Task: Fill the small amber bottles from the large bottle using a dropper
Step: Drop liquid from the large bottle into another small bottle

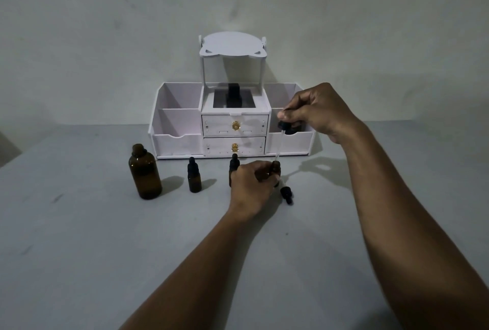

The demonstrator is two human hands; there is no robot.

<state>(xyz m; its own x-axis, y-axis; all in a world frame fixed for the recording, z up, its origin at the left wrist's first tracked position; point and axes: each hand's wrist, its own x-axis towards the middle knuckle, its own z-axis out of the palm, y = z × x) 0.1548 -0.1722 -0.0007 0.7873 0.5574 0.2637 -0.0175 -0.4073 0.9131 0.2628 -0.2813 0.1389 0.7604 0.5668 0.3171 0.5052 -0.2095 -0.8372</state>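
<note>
Step in hand, as judged: discharging the dropper (280, 140) into one small bottle.

- Your left hand (251, 184) gripped the open bottle (275, 168), fingers curled round its body, and it appeared to stand on the table (105, 237).
- Your right hand (315, 111) pinched the dropper's black bulb between fingertips and thumb. It was raised above the bottle, with the glass tube slanting down to the bottle's mouth. Whether the tip was inside the neck could not be told.
- Liquid level in the tube: not readable in this light.
- The large bottle (145, 173) stood well to the left, uncapped as far as could be seen.
- A capped bottle (194, 177) stood between it and your left hand. A third bottle (234, 165) sat just behind your knuckles, partly hidden.
- A loose cap (287, 194) lay on the table just right of the open bottle.
- The white organiser (174, 141) stood behind the row.

Notes for doing this well:

- Bring the tube closer to upright and seat the tip inside the neck before squeezing. A slanted tube may run liquid down the outside.
- Squeeze slowly, since a narrow neck could overflow.
- Hold the bottle firmly on the table.
- Mind the third bottle at your knuckles and the loose cap nearby. Either looked easy to knock.
</note>
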